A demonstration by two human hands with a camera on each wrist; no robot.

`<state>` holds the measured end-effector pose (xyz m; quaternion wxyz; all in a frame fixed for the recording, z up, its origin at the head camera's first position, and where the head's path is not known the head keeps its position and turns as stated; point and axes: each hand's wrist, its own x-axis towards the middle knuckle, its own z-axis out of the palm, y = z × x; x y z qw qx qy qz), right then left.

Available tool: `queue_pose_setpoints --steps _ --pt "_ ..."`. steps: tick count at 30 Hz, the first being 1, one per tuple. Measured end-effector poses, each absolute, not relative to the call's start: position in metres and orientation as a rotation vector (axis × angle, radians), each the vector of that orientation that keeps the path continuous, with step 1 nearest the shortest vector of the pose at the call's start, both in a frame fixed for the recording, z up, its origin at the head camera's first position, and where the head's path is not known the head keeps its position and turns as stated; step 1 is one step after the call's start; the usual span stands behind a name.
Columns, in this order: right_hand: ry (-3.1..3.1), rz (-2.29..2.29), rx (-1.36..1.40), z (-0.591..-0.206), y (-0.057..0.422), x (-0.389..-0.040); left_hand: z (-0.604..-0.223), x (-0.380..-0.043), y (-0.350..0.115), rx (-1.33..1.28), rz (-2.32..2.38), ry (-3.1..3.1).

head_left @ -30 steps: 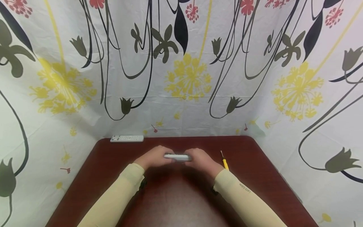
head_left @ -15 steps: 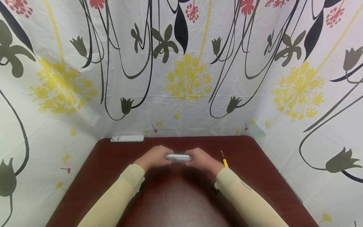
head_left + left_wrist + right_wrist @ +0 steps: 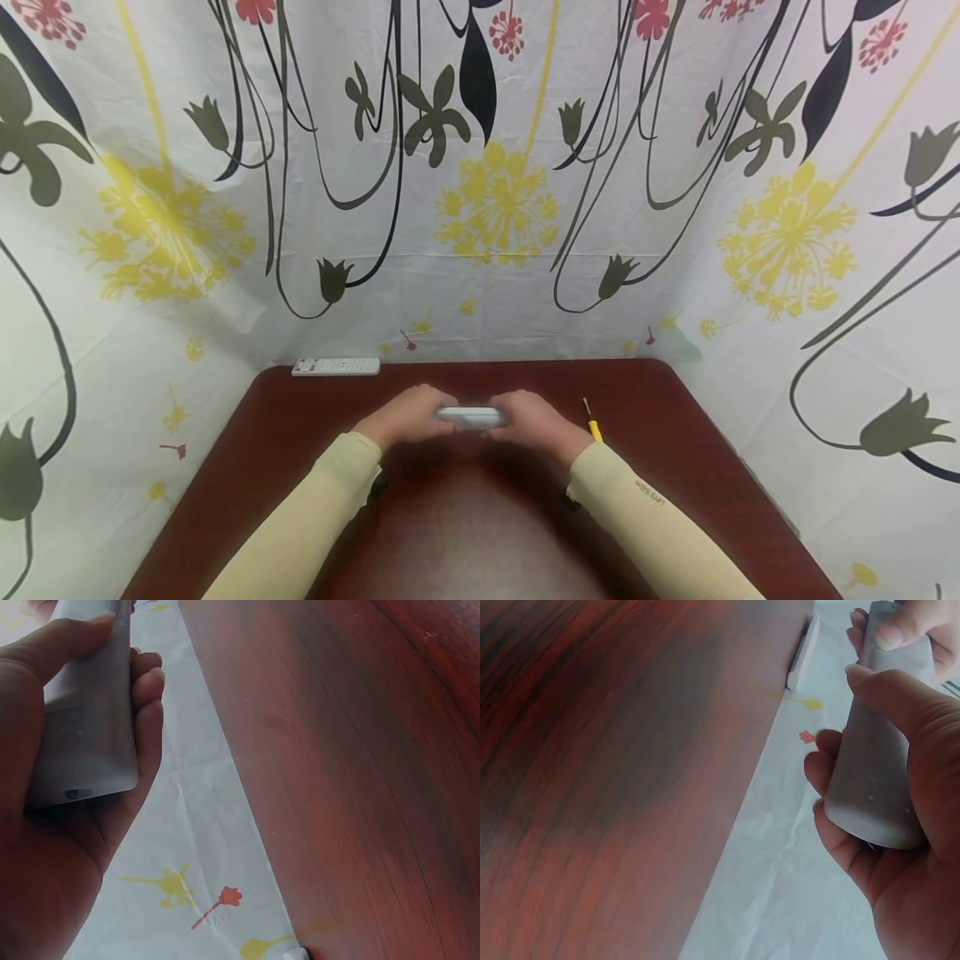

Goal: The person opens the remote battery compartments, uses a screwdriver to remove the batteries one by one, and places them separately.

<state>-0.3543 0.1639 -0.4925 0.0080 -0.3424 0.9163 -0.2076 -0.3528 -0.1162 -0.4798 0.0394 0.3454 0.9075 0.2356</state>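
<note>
Both hands hold one slim, pale grey remote control (image 3: pixel 471 417) crosswise above the table; its buttons do not show. My left hand (image 3: pixel 416 414) grips one end. In the left wrist view its thumb lies along the casing (image 3: pixel 94 742) and its fingers curl round the far edge. The right hand (image 3: pixel 534 423) grips the other end; in the right wrist view its thumb presses the smooth face of the remote control (image 3: pixel 877 772), with the fingers curled beneath. A screwdriver (image 3: pixel 595 430) with a yellow handle lies near the right forearm, partly hidden by the sleeve.
A second, white remote control (image 3: pixel 336 367) with buttons lies at the table's back left corner. The dark red wooden table (image 3: pixel 465 533) has rounded back corners. A white flower-patterned curtain (image 3: pixel 480 317) hangs behind it and along both sides.
The held remote control has shifted very slightly to the right and tilted a little. Both hands keep their grip; the screwdriver and the second remote control have stayed put.
</note>
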Motion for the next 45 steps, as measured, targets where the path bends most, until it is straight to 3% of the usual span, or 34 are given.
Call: queue_pose_setpoints --steps 16,36,45 --pt "3.075 -0.328 -1.183 -0.493 0.159 -0.343 -0.477 -0.356 -0.121 0.91 1.001 2.498" --pt "3.09 -0.414 -1.311 -0.493 0.159 -0.342 -0.479 -0.359 -0.124 0.872 1.041 2.47" --pt "3.045 -0.481 -1.209 -0.498 0.163 -0.344 -0.485 -0.359 -0.123 0.904 0.937 2.628"
